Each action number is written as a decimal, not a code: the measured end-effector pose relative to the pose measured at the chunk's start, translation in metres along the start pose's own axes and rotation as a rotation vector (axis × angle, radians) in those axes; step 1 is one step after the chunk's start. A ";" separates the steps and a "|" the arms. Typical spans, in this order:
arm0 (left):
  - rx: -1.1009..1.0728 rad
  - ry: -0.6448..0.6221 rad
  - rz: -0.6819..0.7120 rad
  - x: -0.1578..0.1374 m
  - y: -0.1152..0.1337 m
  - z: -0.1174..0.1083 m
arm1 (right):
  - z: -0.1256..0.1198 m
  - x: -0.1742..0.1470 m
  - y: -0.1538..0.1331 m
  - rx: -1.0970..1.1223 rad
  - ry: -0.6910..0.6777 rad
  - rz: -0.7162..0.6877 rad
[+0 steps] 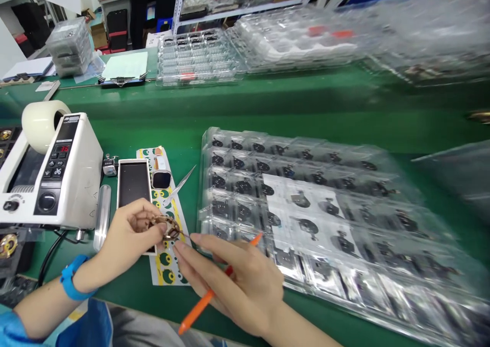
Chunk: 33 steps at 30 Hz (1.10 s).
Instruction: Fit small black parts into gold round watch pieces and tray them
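My left hand point(133, 229) pinches a small round brown-and-gold part point(170, 228) between thumb and fingers, over the lower end of a dark-lined open box point(133, 183). Close by on the right, my right hand point(233, 280) has an orange pen-like stick point(199, 311) running slantwise through its fingers. Its index fingertip comes near the part's right edge, where a thin dark line shows; whether that is a tool tip or a piece of the part I cannot tell. Beneath the hands lies a strip of green-and-yellow stickers point(166, 275), with pointed tweezers point(179, 184) across its upper part.
A white tape dispenser point(86, 173) stands at left, beside a small metal counter point(110, 166). Clear plastic trays point(237, 224) of dark round parts spread over the right side of the green bench. More trays point(199, 56) and a clipboard point(125, 66) rest on the raised back ledge.
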<state>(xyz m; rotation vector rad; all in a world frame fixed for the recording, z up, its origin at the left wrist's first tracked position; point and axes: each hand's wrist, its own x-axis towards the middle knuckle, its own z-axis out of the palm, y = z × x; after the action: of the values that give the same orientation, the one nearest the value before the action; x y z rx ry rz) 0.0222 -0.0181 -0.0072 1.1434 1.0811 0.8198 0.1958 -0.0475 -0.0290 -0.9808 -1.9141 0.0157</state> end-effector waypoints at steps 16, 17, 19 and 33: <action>0.115 -0.010 0.079 -0.019 -0.019 0.008 | 0.009 0.006 0.010 -0.182 -0.005 -0.210; 0.136 -0.007 0.092 -0.020 -0.020 0.008 | 0.009 0.007 0.010 -0.193 -0.005 -0.227; 0.136 -0.003 0.090 -0.019 -0.021 0.008 | 0.010 0.008 0.010 -0.208 -0.008 -0.249; 0.173 0.020 0.133 -0.017 -0.023 0.011 | 0.012 0.006 0.007 -0.202 0.003 -0.178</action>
<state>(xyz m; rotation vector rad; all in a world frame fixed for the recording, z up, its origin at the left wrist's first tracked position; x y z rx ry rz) 0.0270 -0.0431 -0.0251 1.3666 1.1180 0.8556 0.1893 -0.0348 -0.0343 -0.9370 -2.0227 -0.2872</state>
